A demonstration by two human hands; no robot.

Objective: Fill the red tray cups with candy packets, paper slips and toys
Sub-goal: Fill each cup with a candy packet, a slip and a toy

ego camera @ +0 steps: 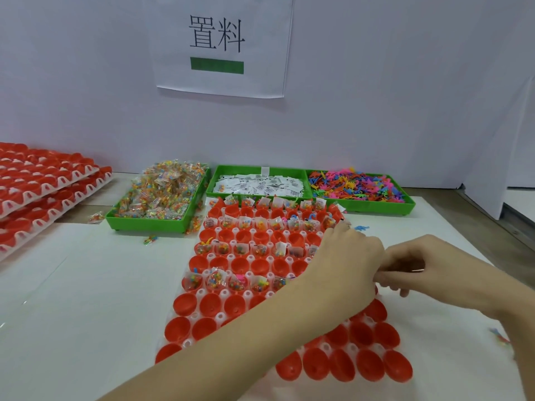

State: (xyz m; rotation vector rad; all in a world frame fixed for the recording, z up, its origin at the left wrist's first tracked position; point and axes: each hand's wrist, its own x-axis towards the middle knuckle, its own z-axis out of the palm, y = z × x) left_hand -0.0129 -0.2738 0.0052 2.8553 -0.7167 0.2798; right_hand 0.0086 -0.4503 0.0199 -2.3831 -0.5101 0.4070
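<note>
Crossing from 7 o'clock, left hand [344, 261] meets right hand [411, 264] over the tray [220, 316]; both grips look pinched together on something I cannot make out. Supply bins [156, 224] sit at 12, within reach.

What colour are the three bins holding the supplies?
Bright green bins, clearest in the head view.

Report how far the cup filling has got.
Done: alternate far rows of the red tray hold candy packets and slips. In hand: the left hand and right hand meet over the tray's right side; contents unclear. Left: the near rows are empty.
</note>
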